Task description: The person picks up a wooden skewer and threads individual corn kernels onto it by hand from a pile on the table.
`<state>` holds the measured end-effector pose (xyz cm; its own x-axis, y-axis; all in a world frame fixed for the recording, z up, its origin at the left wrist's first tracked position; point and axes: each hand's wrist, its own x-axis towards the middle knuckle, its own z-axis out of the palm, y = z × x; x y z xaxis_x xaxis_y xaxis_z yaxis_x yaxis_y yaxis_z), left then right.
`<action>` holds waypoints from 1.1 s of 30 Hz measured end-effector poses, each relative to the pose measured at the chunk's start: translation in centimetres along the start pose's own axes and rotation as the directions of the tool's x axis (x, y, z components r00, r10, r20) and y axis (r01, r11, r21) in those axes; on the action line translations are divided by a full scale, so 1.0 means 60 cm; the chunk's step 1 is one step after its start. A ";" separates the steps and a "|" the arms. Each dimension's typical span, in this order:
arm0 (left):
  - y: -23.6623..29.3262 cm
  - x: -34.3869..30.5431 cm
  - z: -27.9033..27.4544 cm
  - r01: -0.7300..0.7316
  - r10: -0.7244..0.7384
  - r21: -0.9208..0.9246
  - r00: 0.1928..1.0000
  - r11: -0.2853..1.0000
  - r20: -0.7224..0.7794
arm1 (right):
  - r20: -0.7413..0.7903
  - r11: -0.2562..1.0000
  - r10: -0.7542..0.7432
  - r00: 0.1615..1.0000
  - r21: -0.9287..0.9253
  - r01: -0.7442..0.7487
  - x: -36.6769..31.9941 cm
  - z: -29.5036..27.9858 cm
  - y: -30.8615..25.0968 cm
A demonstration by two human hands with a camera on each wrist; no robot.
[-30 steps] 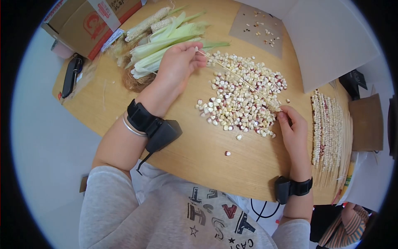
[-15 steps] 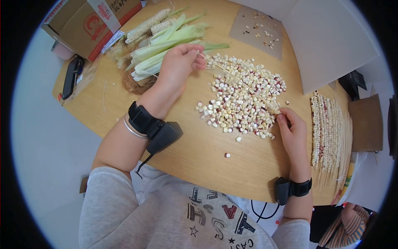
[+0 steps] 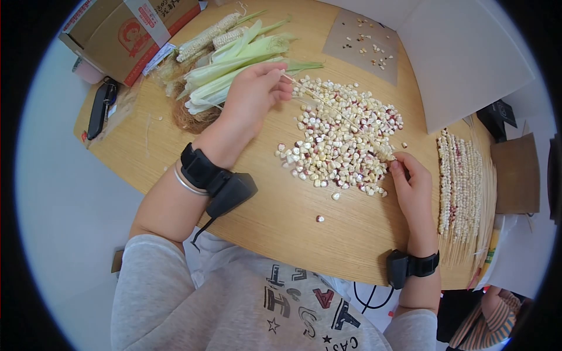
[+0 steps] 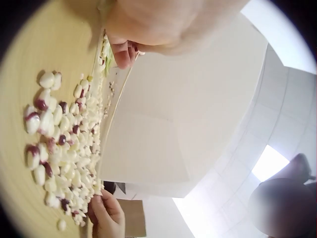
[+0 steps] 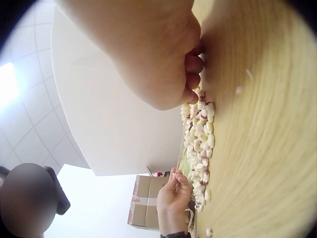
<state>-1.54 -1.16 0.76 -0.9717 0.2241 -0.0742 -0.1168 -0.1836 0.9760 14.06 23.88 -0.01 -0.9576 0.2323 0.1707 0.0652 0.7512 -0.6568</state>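
Observation:
A thin pale stick (image 4: 120, 94) slants over a heap of white, yellow and dark red corn kernels (image 3: 345, 137). At its far end, the left hand (image 3: 254, 96) pinches the tip between thumb and forefinger, with a small pale bit at the fingertips that looks like a kernel. My right hand (image 3: 414, 184) pinches the near end at the heap's right edge. Several kernels (image 3: 384, 153) sit threaded on the stick beside the right fingertips. In the right wrist view, the right hand's curled fingers hide its end of the stick.
Corn husks (image 3: 246, 58) and bare-looking cobs (image 3: 208, 38) lie behind the left hand, near a cardboard box (image 3: 126, 38). Rows of kernel-strung sticks (image 3: 459, 187) lie at the right. A grey sheet (image 3: 333, 44) with scattered kernels is at the back, by a white panel (image 3: 462, 58).
The left fingertips have shifted slightly to the right and down at the stick's far end. The right hand keeps its pinch almost in place.

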 end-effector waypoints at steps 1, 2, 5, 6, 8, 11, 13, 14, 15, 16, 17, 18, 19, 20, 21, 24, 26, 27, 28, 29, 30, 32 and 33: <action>0.005 -0.001 0.001 0.095 -0.099 -0.190 0.995 0.977 -0.009 | -0.002 0.999 0.002 1.000 0.050 -0.002 0.000 0.001 0.002; 0.008 -0.002 0.002 0.183 -0.197 -0.373 0.980 0.910 0.000 | -0.004 0.995 0.005 1.000 0.099 -0.004 0.000 0.001 0.003; 0.001 0.004 -0.006 0.287 -0.287 -0.500 0.955 0.817 0.080 | -0.001 0.994 -0.009 1.000 0.107 0.009 0.002 0.002 0.004; 0.001 0.004 -0.007 0.286 -0.286 -0.501 0.955 0.817 0.079 | 0.000 0.994 -0.010 1.000 0.107 0.010 0.002 0.002 0.003; 0.001 0.003 -0.005 0.266 -0.258 -0.490 0.962 0.830 0.086 | -0.014 0.994 -0.016 1.000 0.108 0.017 0.001 0.001 0.002; 0.006 0.001 -0.004 0.265 -0.246 -0.480 0.964 0.836 0.104 | -0.009 0.995 -0.013 1.000 0.101 0.014 0.001 0.001 0.001; 0.004 0.003 -0.006 0.269 -0.239 -0.491 0.963 0.828 0.125 | -0.006 0.996 -0.010 1.000 0.094 0.011 0.001 0.001 0.001; 0.003 0.004 -0.007 0.274 -0.232 -0.502 0.962 0.820 0.146 | -0.004 0.996 -0.007 1.000 0.087 0.007 0.001 0.001 0.000; 0.004 0.003 -0.006 0.274 -0.233 -0.502 0.962 0.820 0.145 | -0.003 0.996 -0.007 1.000 0.087 0.007 0.001 0.001 0.000; 0.006 0.002 -0.005 0.275 -0.235 -0.513 0.961 0.813 0.143 | -0.003 0.996 -0.007 1.000 0.091 0.007 0.001 0.001 -0.001; 0.007 0.002 -0.005 0.275 -0.237 -0.523 0.961 0.806 0.140 | -0.002 0.996 -0.007 1.000 0.094 0.007 0.000 0.000 -0.001; 0.007 0.003 -0.005 0.275 -0.237 -0.523 0.961 0.807 0.141 | -0.003 0.996 -0.007 1.000 0.094 0.007 0.000 0.001 0.001; 0.006 0.004 -0.007 0.281 -0.234 -0.533 0.960 0.798 0.155 | -0.012 0.995 -0.013 1.000 0.096 0.015 0.000 0.003 0.004; 0.006 0.005 -0.008 0.287 -0.232 -0.543 0.958 0.789 0.169 | -0.022 0.995 -0.020 1.000 0.098 0.022 0.000 0.004 0.005; 0.005 0.006 -0.009 0.287 -0.232 -0.543 0.958 0.789 0.169 | -0.022 0.995 -0.020 1.000 0.098 0.022 0.000 0.003 0.006; 0.003 0.008 -0.012 0.285 -0.211 -0.551 0.958 0.784 0.196 | -0.013 0.995 -0.018 1.000 0.096 0.019 0.000 0.003 0.006; 0.003 0.010 -0.014 0.306 -0.197 -0.566 0.949 0.766 0.246 | -0.007 0.996 -0.007 1.000 0.087 0.007 0.000 0.002 0.005; 0.003 0.010 -0.013 0.305 -0.197 -0.566 0.949 0.766 0.246 | -0.007 0.996 -0.007 1.000 0.087 0.008 0.000 0.001 0.003; 0.005 0.009 -0.012 0.315 -0.213 -0.570 0.947 0.759 0.240 | -0.006 0.997 -0.003 1.000 0.080 0.004 0.000 0.001 0.002; 0.005 0.008 -0.011 0.324 -0.229 -0.574 0.945 0.752 0.234 | -0.006 0.997 0.001 1.000 0.073 -0.001 0.000 0.001 0.001; 0.005 0.008 -0.010 0.323 -0.229 -0.574 0.945 0.752 0.233 | -0.005 0.997 0.001 1.000 0.073 0.000 0.000 0.001 0.002; 0.003 0.008 -0.009 0.336 -0.239 -0.574 0.941 0.747 0.239 | -0.008 0.998 -0.008 1.000 0.065 0.009 0.000 0.002 0.005; 0.003 0.007 -0.009 0.336 -0.239 -0.574 0.941 0.747 0.239 | -0.008 0.998 -0.008 1.000 0.065 0.009 0.000 0.002 0.005</action>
<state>-2.08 -1.61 0.83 -0.8375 0.4837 -0.2542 -0.5312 -0.6116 0.5863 14.06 24.06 -0.31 -0.9559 0.2307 0.1817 0.0383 0.7116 -0.7016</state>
